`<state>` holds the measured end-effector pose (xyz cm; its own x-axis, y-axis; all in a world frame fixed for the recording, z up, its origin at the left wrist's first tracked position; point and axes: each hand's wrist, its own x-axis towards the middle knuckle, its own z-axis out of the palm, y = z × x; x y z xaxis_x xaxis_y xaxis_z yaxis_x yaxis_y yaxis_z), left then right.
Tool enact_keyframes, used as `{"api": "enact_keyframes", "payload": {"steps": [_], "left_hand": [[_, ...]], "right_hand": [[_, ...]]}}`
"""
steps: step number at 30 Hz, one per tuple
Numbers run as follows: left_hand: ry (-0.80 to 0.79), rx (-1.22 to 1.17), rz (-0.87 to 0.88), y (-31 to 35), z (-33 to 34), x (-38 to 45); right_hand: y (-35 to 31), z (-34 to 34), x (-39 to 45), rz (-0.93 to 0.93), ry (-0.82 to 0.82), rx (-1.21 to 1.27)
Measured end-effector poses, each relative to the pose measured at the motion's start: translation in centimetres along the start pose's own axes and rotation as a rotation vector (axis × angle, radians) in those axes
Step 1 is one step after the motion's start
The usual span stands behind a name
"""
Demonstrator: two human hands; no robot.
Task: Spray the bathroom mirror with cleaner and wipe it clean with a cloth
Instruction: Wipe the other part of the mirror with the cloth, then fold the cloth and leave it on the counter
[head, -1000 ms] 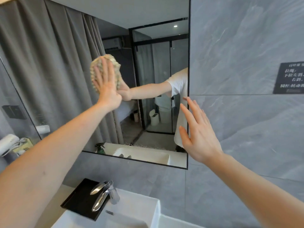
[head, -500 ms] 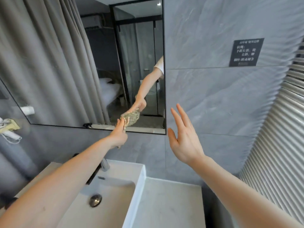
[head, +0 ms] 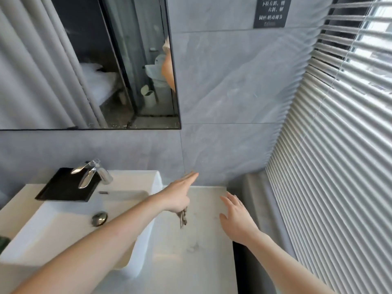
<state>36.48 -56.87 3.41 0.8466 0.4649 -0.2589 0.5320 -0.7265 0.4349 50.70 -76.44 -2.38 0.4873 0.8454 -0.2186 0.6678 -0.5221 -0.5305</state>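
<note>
Already, the wiping looked nearly over — that was only a guess from how things lay. The mirror was seen high up at about ten o'clock, and no hand was on it. No wet streaks or foam could be made out on the glass, though the picture was too soft to be sure it was clean.

The cloth was held low, near the middle of the view, over the pale counter. It was pinched under the left hand, with only a small crumpled bit hanging down. Whether it touched the counter could not be told. The pointing finger of that hand was stretched out toward twelve o'clock, while the other fingers were tucked under around the cloth.

The right hand was kept open and flat at about three o'clock of the cloth, just above the counter, with fingers spread and nothing held.

The sink with its tap was seen at nine o'clock. A dark green thing was cut off at the far left edge — it could not be said whether that was the cleaner.

What was likely left: the cloth had to be put down, and maybe the glass checked once more.
</note>
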Motion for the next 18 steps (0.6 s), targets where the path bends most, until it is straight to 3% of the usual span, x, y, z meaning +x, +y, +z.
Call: {"api": "enact_keyframes", "payload": {"steps": [8, 12, 18], "left_hand": [[-0.204, 0.422, 0.165, -3.4, 16.3, -2.9], [-0.38, 0.363, 0.107, -3.5, 20.9, -7.1], [-0.384, 0.254, -0.103, -6.9, 23.3, -8.7]], "right_hand": [[4.9, 8.0, -4.4, 0.113, -0.146, -0.023], [6.1, 11.2, -6.1, 0.155, -0.275, -0.066], [6.6, 13.6, -5.2, 0.144, -0.365, -0.142]]}}
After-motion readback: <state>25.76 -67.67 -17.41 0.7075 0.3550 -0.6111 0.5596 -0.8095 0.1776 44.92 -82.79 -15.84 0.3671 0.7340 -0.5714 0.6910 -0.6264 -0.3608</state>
